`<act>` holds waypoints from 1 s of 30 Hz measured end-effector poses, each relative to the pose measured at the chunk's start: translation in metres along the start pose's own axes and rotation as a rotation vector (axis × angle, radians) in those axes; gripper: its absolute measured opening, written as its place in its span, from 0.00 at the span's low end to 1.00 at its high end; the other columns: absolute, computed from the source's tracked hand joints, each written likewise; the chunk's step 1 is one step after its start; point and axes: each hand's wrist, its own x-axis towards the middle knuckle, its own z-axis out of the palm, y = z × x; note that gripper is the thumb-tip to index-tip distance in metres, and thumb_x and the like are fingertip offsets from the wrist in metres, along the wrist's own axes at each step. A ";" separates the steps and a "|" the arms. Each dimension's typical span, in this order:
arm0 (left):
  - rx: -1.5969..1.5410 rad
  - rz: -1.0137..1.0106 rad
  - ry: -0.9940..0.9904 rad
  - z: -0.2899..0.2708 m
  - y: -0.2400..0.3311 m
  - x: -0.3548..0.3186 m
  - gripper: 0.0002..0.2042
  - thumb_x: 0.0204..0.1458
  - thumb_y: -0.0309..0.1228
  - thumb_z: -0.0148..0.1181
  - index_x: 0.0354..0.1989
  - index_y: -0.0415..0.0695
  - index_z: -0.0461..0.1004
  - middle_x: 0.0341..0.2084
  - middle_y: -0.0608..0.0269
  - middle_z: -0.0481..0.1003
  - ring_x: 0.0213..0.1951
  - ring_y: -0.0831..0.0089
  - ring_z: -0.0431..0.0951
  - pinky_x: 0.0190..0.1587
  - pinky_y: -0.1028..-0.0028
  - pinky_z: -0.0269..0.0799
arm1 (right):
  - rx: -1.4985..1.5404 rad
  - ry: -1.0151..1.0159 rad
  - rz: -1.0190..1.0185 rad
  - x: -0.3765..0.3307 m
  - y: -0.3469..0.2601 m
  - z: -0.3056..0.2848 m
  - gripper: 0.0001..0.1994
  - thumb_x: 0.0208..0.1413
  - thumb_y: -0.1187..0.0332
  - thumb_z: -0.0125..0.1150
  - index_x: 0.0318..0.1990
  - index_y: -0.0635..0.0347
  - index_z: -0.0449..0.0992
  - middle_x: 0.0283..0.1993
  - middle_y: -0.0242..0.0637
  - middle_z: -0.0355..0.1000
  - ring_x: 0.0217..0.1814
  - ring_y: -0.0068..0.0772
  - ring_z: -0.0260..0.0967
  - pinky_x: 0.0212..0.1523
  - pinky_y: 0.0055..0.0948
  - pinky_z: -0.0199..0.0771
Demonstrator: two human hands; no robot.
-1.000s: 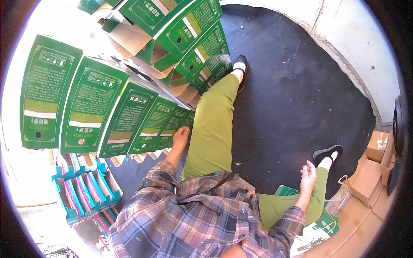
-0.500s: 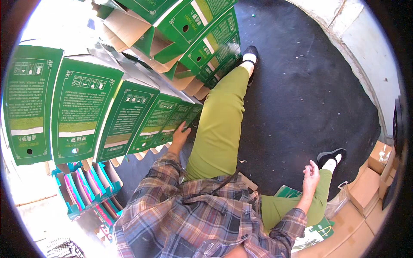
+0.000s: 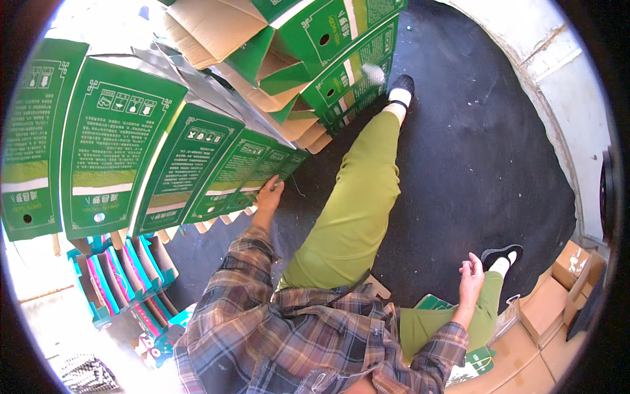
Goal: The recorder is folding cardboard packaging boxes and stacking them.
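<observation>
A row of green printed cartons [image 3: 121, 154] stands on my left, with open cardboard flaps below. My left hand [image 3: 268, 197] is at the lower edge of the row's far end, beside a green carton [image 3: 259, 167]. Its thumb and forefinger show slightly apart; the other fingers are partly hidden. My right hand [image 3: 471, 279] hovers over my right leg [image 3: 484, 308], empty, with fingers loosely bent and apart.
More green cartons [image 3: 328, 39] with open brown flaps [image 3: 220, 26] stack at the upper left. Teal and pink boxes [image 3: 125, 272] sit below the row. Brown cartons [image 3: 545, 299] stand at the right, on a dark floor covering [image 3: 479, 151] edged by a pale wall [image 3: 558, 65].
My view has shifted, so the cartons and my left leg sit differently in it. My left hand stays by the carton row's lower edge; my right hand remains empty over my leg.
</observation>
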 end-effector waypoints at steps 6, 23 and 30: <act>0.036 0.037 0.068 -0.012 -0.037 0.042 0.24 0.49 0.59 0.55 0.56 0.73 0.71 0.49 0.68 0.76 0.59 0.46 0.65 0.62 0.33 0.35 | -0.080 -0.048 0.033 0.002 0.006 -0.003 0.16 0.58 0.75 0.54 0.54 0.63 0.72 0.35 0.28 0.70 0.32 0.18 0.66 0.35 0.20 0.70; 0.136 -0.118 0.043 -0.054 -0.075 0.114 0.22 0.49 0.58 0.54 0.55 0.77 0.71 0.50 0.71 0.76 0.61 0.42 0.62 0.62 0.31 0.36 | -0.086 -0.013 0.191 -0.044 -0.041 0.013 0.16 0.59 0.71 0.54 0.55 0.62 0.70 0.36 0.29 0.72 0.30 0.15 0.68 0.26 0.15 0.67; 0.071 -0.141 0.014 -0.056 -0.124 0.174 0.25 0.48 0.58 0.56 0.57 0.74 0.70 0.56 0.68 0.72 0.63 0.40 0.57 0.62 0.34 0.45 | -0.198 -0.039 0.205 -0.051 -0.056 0.010 0.17 0.59 0.71 0.54 0.56 0.62 0.70 0.37 0.31 0.73 0.30 0.17 0.69 0.25 0.17 0.69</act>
